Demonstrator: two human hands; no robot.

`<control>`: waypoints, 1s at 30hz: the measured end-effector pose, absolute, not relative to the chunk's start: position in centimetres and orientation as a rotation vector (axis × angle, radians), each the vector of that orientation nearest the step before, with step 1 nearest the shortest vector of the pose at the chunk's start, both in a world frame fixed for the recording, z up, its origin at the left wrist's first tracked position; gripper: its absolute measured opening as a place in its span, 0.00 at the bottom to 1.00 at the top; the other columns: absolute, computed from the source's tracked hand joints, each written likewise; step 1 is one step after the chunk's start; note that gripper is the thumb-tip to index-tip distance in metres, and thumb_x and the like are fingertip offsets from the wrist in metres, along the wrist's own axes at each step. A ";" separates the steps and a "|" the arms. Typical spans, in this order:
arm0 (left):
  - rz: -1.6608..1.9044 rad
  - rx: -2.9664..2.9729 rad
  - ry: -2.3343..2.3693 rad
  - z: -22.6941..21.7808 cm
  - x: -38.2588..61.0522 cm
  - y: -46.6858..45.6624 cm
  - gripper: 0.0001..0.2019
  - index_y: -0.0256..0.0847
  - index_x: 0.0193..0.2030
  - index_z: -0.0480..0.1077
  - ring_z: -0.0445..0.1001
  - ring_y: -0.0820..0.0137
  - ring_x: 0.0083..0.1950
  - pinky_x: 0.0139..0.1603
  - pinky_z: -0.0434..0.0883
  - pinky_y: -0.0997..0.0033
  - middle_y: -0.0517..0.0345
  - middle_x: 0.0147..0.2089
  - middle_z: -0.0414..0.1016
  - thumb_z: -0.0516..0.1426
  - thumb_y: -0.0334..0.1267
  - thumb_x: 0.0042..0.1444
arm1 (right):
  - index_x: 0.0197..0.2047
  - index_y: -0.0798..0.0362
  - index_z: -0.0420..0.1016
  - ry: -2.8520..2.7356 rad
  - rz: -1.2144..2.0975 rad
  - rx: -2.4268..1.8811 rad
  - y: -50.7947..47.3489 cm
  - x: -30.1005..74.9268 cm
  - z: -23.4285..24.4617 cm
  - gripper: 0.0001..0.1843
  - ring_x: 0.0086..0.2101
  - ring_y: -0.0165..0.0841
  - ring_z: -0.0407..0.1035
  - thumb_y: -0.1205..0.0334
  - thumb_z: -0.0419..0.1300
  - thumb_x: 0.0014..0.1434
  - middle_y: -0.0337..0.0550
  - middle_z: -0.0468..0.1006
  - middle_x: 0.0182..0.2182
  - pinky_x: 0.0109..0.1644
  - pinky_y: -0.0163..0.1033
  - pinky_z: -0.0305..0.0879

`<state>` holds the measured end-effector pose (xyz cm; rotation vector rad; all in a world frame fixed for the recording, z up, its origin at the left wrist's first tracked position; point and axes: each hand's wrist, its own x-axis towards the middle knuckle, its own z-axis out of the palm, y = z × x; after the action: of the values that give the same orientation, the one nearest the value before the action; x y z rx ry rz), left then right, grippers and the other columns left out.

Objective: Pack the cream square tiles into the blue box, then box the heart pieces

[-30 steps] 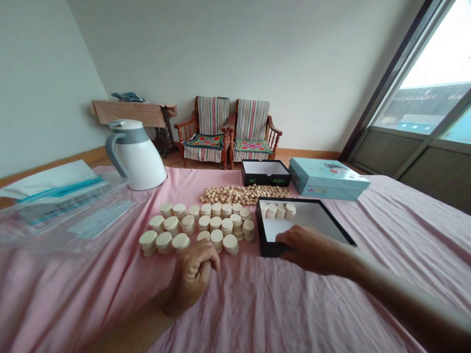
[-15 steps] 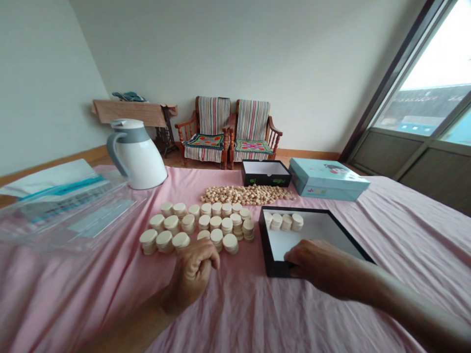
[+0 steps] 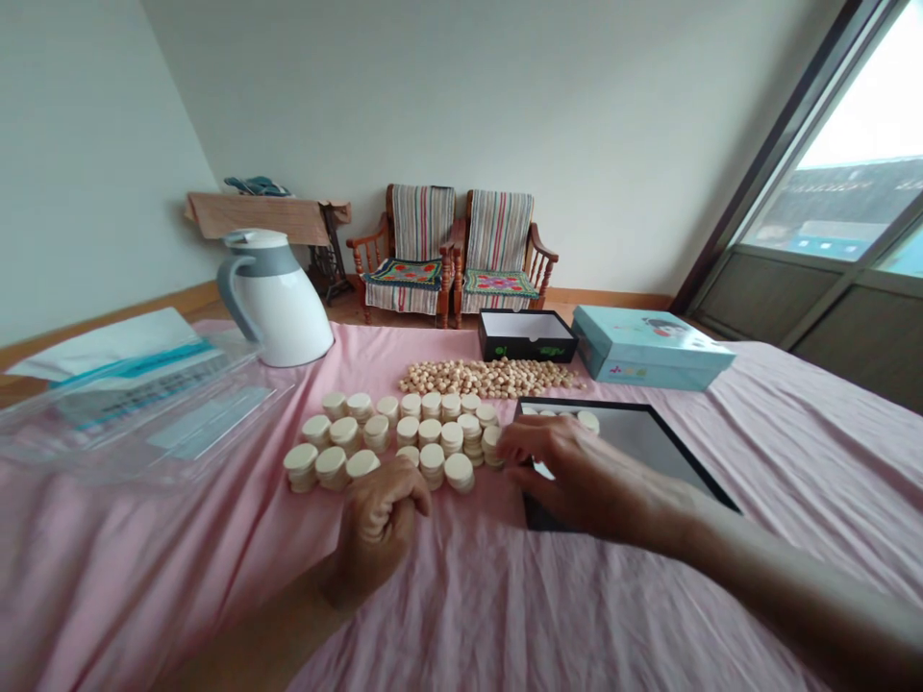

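Note:
Several short stacks of pale round wooden discs (image 3: 404, 437) stand in rows on the pink cloth (image 3: 505, 605). My left hand (image 3: 379, 524) rests on the cloth just in front of them, curled into a fist. My right hand (image 3: 577, 471) reaches left over the near left corner of a black tray (image 3: 670, 447), its fingers apart and close to the rightmost disc stack (image 3: 492, 442). A few disc stacks (image 3: 587, 420) stand inside the tray at its far edge, partly hidden by the hand.
A heap of small wooden beads (image 3: 490, 377) lies behind the stacks. Further back are a small black box (image 3: 526, 336), a light blue box (image 3: 653, 346) and a white jug (image 3: 278, 298). Clear plastic packaging (image 3: 137, 394) lies at left.
My right hand let go of the tray's near edge and moved left toward the disc stacks. The tray had slid nearer and to the right. My left fist stayed put.

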<state>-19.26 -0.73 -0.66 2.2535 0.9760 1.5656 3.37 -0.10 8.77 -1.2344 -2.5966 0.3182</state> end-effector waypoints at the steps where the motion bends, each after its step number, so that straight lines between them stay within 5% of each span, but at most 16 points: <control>1: 1.567 2.254 0.970 -0.7 -19.3 -0.7 0.16 0.38 0.21 0.63 0.64 0.75 0.24 0.27 0.61 0.73 0.61 0.20 0.63 0.45 0.21 0.55 | 0.37 0.54 0.73 -2.622 0.317 -1.194 0.1 2.6 8.5 0.07 0.35 0.31 0.69 0.70 0.54 0.57 0.44 0.76 0.34 0.37 0.33 0.58; 11: 1.541 2.273 0.990 -0.8 -19.6 -0.7 0.16 0.38 0.21 0.62 0.64 0.75 0.25 0.28 0.60 0.73 0.62 0.21 0.63 0.45 0.20 0.55 | 0.43 0.63 0.72 -2.736 0.143 -1.508 1.3 -2.5 5.7 0.20 0.36 0.44 0.74 0.53 0.54 0.58 0.60 0.77 0.36 0.36 0.42 0.66; 30: 1.563 2.257 0.936 -0.6 -19.7 -0.8 0.16 0.38 0.21 0.63 0.64 0.75 0.25 0.30 0.61 0.73 0.62 0.21 0.64 0.46 0.19 0.55 | 0.42 0.60 0.77 -2.776 0.238 -1.753 3.4 -4.6 3.3 0.18 0.39 0.43 0.75 0.59 0.59 0.50 0.59 0.79 0.38 0.39 0.41 0.71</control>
<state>-19.66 -0.81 -0.57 2.2571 0.9355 1.5628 -4.61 3.42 3.32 -1.7529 -2.7757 0.2379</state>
